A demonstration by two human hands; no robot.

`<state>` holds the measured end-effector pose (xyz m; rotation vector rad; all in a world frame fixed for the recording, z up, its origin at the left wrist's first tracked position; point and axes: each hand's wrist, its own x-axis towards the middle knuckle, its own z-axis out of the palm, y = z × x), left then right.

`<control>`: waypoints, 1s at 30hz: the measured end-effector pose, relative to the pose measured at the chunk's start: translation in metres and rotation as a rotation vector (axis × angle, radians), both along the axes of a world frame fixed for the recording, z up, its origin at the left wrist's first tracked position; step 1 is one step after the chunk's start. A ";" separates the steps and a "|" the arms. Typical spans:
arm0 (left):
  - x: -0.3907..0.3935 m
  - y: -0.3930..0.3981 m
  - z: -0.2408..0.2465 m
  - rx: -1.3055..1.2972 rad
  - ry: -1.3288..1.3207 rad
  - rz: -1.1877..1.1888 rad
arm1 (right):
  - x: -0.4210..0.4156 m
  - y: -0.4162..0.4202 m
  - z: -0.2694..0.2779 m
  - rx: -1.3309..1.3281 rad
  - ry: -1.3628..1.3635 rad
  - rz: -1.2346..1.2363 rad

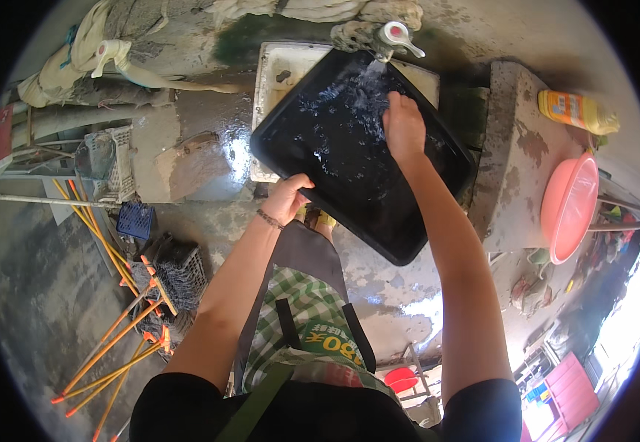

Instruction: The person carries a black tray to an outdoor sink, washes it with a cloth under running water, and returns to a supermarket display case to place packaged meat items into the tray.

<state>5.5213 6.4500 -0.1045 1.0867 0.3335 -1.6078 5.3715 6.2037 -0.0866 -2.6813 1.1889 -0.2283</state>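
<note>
A large black plastic tray (353, 166) is held at a slant, one corner beneath a running tap (394, 41). Water splashes over its inner surface from the upper corner. My left hand (288, 198) grips the tray's near-left rim, and a bracelet circles that wrist. Over the right part of the tray is my right hand (405, 127), fingers curled, close to the stream. Whether anything is inside those fingers is hidden. Behind and partly under the tray stands a white basin (281, 61) with a stained inside.
A concrete ledge (499, 160) rises at right, near a pink plastic basin (571, 207) and a yellow bottle (577, 112). Mops with orange-tipped handles (115, 342) lean at left, by a blue basket (135, 220). A second tap (111, 52) is at upper left. The floor (375, 276) is wet.
</note>
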 end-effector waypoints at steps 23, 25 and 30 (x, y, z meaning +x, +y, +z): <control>-0.012 -0.029 -0.006 0.038 -0.040 -0.153 | -0.003 0.084 0.028 0.733 0.065 0.385; -0.011 -0.043 -0.010 0.091 -0.105 -0.128 | -0.024 0.087 0.028 0.933 -0.010 0.176; -0.005 -0.079 0.001 0.224 -0.202 -0.078 | -0.041 0.093 0.037 1.036 -0.121 -0.054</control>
